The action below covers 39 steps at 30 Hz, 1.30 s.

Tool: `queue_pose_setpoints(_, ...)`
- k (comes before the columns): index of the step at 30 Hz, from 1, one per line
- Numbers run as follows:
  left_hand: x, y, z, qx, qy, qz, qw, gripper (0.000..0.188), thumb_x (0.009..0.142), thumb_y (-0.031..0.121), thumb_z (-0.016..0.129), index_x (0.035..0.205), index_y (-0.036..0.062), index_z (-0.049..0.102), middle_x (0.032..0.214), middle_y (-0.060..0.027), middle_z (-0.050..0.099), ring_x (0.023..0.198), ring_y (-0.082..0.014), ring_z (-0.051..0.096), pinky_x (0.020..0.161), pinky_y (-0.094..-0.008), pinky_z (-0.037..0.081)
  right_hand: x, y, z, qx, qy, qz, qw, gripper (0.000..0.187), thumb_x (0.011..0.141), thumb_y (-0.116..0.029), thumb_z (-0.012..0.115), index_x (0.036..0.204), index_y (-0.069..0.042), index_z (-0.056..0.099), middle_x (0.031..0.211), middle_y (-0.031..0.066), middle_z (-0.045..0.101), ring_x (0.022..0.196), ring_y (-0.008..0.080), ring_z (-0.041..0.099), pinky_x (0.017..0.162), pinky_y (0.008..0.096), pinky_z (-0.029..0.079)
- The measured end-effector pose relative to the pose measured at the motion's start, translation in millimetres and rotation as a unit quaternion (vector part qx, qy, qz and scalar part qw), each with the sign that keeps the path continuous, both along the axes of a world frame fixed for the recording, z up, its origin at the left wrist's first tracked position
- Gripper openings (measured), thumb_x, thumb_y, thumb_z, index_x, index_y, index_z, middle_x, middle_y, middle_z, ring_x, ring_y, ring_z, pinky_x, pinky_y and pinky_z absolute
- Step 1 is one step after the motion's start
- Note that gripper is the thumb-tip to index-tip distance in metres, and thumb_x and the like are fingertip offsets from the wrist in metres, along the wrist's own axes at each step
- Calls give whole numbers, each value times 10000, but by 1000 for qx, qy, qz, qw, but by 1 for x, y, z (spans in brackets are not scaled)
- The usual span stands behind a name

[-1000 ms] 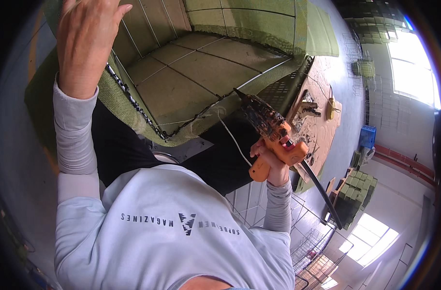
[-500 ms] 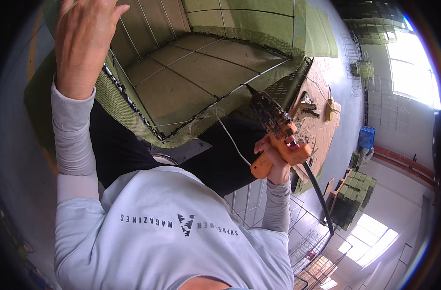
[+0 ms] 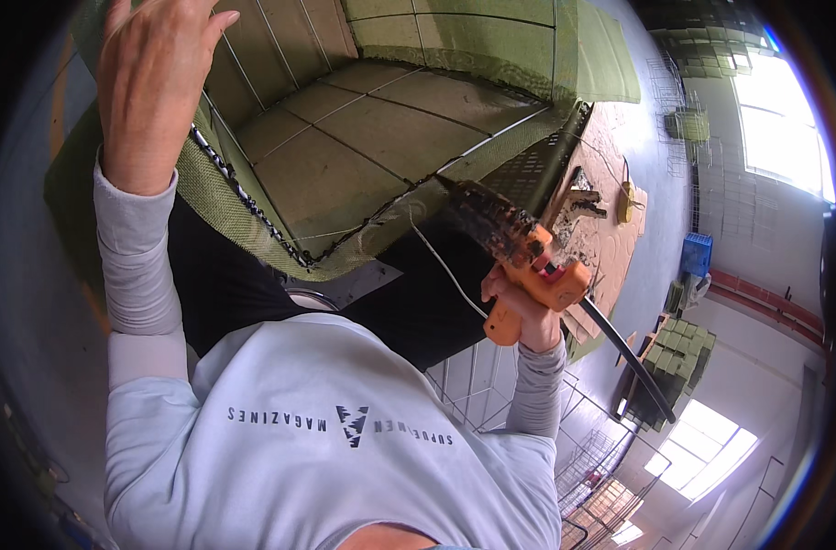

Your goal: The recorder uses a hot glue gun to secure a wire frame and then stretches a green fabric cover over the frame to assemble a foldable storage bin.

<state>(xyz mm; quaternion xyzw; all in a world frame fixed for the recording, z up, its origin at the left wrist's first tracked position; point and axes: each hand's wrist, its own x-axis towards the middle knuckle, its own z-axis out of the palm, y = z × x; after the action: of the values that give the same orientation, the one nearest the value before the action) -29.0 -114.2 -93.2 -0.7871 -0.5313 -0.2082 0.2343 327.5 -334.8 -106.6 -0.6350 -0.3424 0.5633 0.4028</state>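
My right hand (image 3: 528, 316) is wrapped round the handle of an orange glue gun (image 3: 555, 280), whose front is caked with black glue and whose black glue stick (image 3: 631, 359) pokes out at the back. Its nozzle meets the near edge of a wire-framed box lined with green mesh fabric (image 3: 345, 261). A bead of black glue (image 3: 230, 174) runs along the folded mesh on that edge and up the left side. My left hand (image 3: 157, 87) lies at the box's upper left, thumb spread; its fingertips are partly cut off by the picture's top.
Right of the box, a sheet of cardboard (image 3: 610, 247) carries black glue scraps (image 3: 578, 202) and a small yellow object (image 3: 626, 202). A pale cord (image 3: 441, 261) hangs toward the gun's handle. Stacked green mesh panels (image 3: 676, 362), a blue crate (image 3: 697, 255) and wire racks stand farther right.
The glue gun's nozzle has slid left along the box's near edge. My right hand has shifted slightly right and down, swinging the black glue stick's tail rightward. My left hand has barely moved.
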Motion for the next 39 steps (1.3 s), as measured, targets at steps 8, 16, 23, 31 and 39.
queue_pose_setpoints(8, 1, 0, 1, 2, 0, -1, 1000, 274, 863, 237, 625, 1097, 100, 661, 991, -75, 677, 952, -236, 629, 1067, -414, 338, 5, 13, -6, 50, 14, -22, 998, 206, 779, 22, 590, 979, -8, 551, 783, 54, 544, 704, 152, 548, 661, 299, 467)
queue_pose_setpoints(16, 1, 0, 2, -8, -8, 1, 1000, 270, 866, 237, 621, 1094, 98, 658, 985, -68, 673, 928, -232, 628, 1072, -414, 333, 9, 15, -11, 75, 17, -37, 996, 220, 770, 30, 584, 978, -20, 534, 773, 54, 530, 693, 157, 546, 645, 297, 463)
queue_pose_setpoints(23, 5, -1, 3, -9, -15, -2, 1000, 268, 864, 232, 623, 1085, 84, 655, 976, -64, 672, 923, -227, 625, 1071, -415, 329, 24, 31, -12, 82, -13, -71, 994, 189, 791, -12, 588, 972, -7, 532, 770, 59, 528, 669, 167, 543, 612, 299, 458)
queue_pose_setpoints(31, 4, -1, 3, -14, -20, 1, 1000, 265, 863, 230, 623, 1082, 83, 653, 969, -59, 671, 915, -218, 624, 1070, -408, 329, 32, 35, -13, 84, -11, -63, 994, 186, 814, -33, 576, 985, 25, 531, 787, 82, 524, 705, 193, 534, 638, 322, 456)
queue_pose_setpoints(39, 10, -4, 4, -17, -24, -3, 1000, 264, 862, 225, 627, 1083, 83, 657, 973, -54, 676, 918, -213, 629, 1070, -411, 328, 48, 59, 23, 49, -166, 53, 983, 109, 809, -68, 599, 854, 27, 568, 735, 67, 557, 634, 143, 552, 607, 280, 456)
